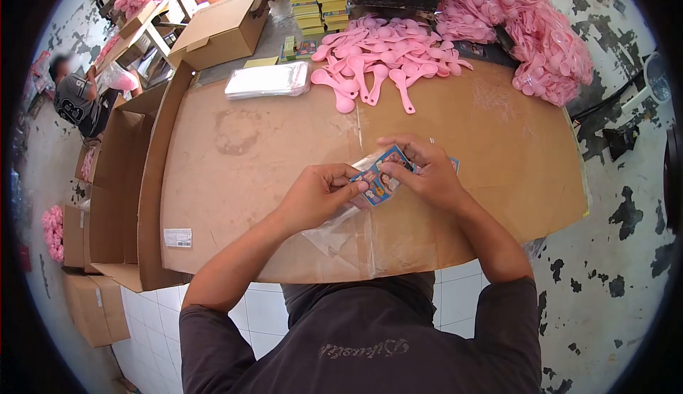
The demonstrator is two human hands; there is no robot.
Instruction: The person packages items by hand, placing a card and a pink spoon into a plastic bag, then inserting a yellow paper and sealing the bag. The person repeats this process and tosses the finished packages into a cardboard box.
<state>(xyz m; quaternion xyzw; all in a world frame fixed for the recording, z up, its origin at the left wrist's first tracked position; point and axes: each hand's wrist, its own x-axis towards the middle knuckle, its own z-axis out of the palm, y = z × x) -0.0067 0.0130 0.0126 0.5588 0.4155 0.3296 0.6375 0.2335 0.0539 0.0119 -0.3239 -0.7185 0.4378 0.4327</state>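
Near the middle of the cardboard-covered table (249, 159), both hands are at a small blue printed card (384, 184) with clear plastic around it. My left hand (324, 191) pinches the card's left edge between thumb and fingers. My right hand (430, 173) holds its upper right part, thumb on the printed face. Part of another blue card shows beside the right hand. Clear plastic film (338, 241) hangs below the card toward the table's front edge. Beyond the hands lie a loose pile of pink spoons (384, 56) and a stack of clear plastic bags (267, 81).
Stacked cards (306, 3) stand at the back. Bagged pink spoons (551, 60) are heaped at the back right. An open carton (124, 188) adjoins the left edge, and a closed box (217, 31) sits behind it. A person (78, 95) is at the far left.
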